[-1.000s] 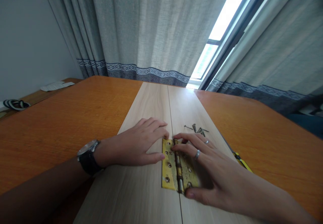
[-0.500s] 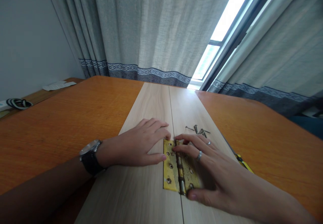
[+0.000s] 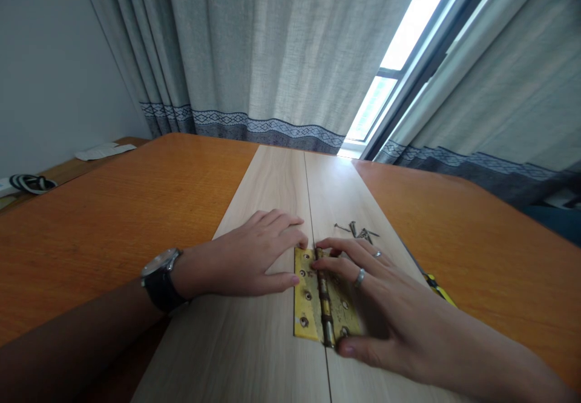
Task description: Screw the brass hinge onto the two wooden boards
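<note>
Pressing down with both hands | left hand (image 3: 240,258) open, flat, fingertips at the brass hinge's (image 3: 305,294) left edge | right hand (image 3: 385,297) open, spread across hinge | hinge lying over seam of two pale wood boards (image 3: 254,342), near end | screws (image 3: 356,230) just beyond | orange tabletop (image 3: 91,239) flanking boards

An orange wood-grain table (image 3: 86,239) spreads to the left and right. Beyond it hang grey linen curtains (image 3: 254,46) with a dark patterned border, parted far right at a bright window (image 3: 371,108). Far left, white papers (image 3: 105,151) and a striped cord (image 3: 32,183) lie on a wooden ledge (image 3: 63,173) beside a pale wall (image 3: 59,70).
</note>
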A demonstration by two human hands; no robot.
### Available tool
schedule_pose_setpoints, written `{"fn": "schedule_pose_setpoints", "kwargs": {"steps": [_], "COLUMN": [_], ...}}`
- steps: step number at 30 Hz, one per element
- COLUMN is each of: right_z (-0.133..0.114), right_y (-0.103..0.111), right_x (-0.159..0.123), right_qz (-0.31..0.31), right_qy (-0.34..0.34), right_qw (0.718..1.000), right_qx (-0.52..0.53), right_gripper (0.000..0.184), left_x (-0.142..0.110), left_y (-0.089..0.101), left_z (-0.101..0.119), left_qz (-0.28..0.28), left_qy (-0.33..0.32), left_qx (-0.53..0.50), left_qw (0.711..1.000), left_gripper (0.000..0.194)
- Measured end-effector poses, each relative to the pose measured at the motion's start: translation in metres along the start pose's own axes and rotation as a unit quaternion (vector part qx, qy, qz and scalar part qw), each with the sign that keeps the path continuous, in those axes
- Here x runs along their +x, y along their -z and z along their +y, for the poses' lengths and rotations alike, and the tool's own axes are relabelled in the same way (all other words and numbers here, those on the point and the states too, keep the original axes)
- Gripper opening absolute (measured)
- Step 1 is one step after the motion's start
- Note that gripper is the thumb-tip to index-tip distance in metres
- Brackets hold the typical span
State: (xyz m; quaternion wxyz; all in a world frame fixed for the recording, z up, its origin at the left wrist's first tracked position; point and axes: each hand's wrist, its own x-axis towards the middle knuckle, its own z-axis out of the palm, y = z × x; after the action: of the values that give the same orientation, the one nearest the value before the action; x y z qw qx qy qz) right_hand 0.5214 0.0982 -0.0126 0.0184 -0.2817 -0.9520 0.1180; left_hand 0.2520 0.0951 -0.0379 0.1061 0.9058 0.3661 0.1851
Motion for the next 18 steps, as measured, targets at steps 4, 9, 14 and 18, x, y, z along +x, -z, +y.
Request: {"fn": "schedule_pose_setpoints", "kwargs": {"steps": [4,9,14,18], "right_z": [-0.0001,0.0006,0.0020,0.0035], "right_y": [-0.0010,-0.0022,-0.0021,-0.0013], "right_x": [0.0001,0.0002,0.0010,0.0016], "right_qz": [0.007,0.015,0.009,-0.001], "right_qy": [0.000,0.007,0.007,0.011], "right_qw": [1.000,1.000,1.000,1.000], "right_qx": [0.007,0.005,0.000,0.007], "right_gripper": [0.075,0.076,0.076,0.076], "left_x": [-0.0002,-0.0001,0.0003,0.0005], "left_y": [-0.0006,-0.0001,-0.0001,-0.0001], "left_z": [-0.0006,-0.0006,-0.0006,-0.0004], "left_qz": [-0.002,-0.009,-0.010,-0.013], "left_qy": [0.000,0.003,0.001,0.003], "left_qx": [-0.003,0.000,-0.001,0.003], "left_qw": [1.000,1.000,1.000,1.000], "left_gripper": [0.037,0.037,0.037,0.037]}}
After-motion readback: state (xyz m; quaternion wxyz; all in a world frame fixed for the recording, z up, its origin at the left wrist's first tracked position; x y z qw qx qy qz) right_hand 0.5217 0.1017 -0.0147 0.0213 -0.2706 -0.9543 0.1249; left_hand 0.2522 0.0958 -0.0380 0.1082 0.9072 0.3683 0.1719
